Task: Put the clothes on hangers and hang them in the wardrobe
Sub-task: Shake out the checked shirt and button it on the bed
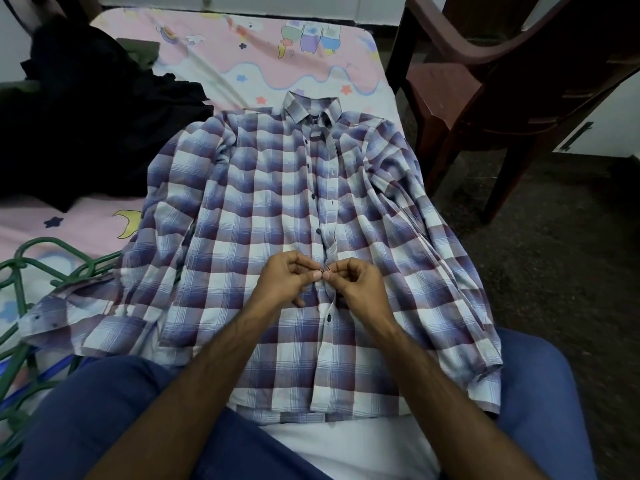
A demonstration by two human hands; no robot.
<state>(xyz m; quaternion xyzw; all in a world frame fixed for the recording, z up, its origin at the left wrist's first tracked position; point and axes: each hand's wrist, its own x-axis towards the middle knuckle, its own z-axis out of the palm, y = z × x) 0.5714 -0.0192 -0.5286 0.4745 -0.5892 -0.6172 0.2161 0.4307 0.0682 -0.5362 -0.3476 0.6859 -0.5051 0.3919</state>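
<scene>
A blue, maroon and white checked shirt (263, 209) lies flat on the bed, front up, collar away from me. My left hand (289, 280) and my right hand (356, 282) meet at the button placket in the lower middle of the shirt. Both pinch the fabric edges around a small dark button between thumb and fingertips. The buttons above that spot are undone; one dark button shows just below my hands. Green plastic hangers (20, 271) lie in a heap at the bed's left edge, partly under the shirt's left sleeve.
A pile of black clothes (86, 133) lies on the bed at the left rear. The pink patterned bedsheet (263, 53) covers the mattress. A dark brown plastic chair (519, 81) stands on the floor to the right of the bed. My blue-trousered knees frame the bottom.
</scene>
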